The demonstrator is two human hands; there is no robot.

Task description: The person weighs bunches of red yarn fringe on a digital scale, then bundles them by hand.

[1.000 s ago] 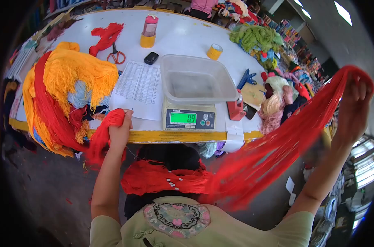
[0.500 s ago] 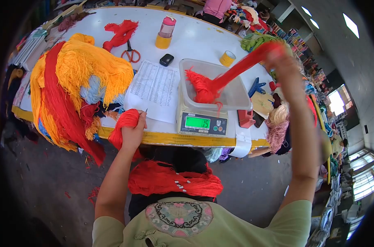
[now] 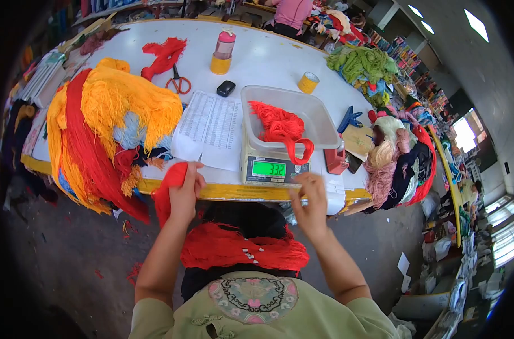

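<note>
My left hand [image 3: 187, 192] is closed around a bundle of red yarn [image 3: 165, 195] at the table's front edge; a thin pointed tip, perhaps a pen, sticks up from its fingers. My right hand [image 3: 310, 204], a little blurred, is in front of the scale with fingers bent but apart and nothing visible in them. On the digital scale [image 3: 246, 174] sits a translucent plastic tub [image 3: 319, 121]. Inside it lies a red yarn hank [image 3: 279, 121], one loop hanging over the front rim beside the green display [image 3: 269, 169], which seems to read 33.2. More red yarn [image 3: 243, 246] rests across my lap.
Left of the scale are a printed sheet [image 3: 209, 127], orange-handled scissors [image 3: 179, 85] and a heap of yellow and red yarn [image 3: 121, 96]. A pink bottle [image 3: 224, 46], tape roll [image 3: 308, 83], blue clip [image 3: 350, 118] and mixed yarns [image 3: 384, 161] surround it. A person [image 3: 291, 17] is beyond the table.
My right hand has let go of the raised red yarn and come down to the front of the scale. The yarn now lies in the tub, and the display figure has changed.
</note>
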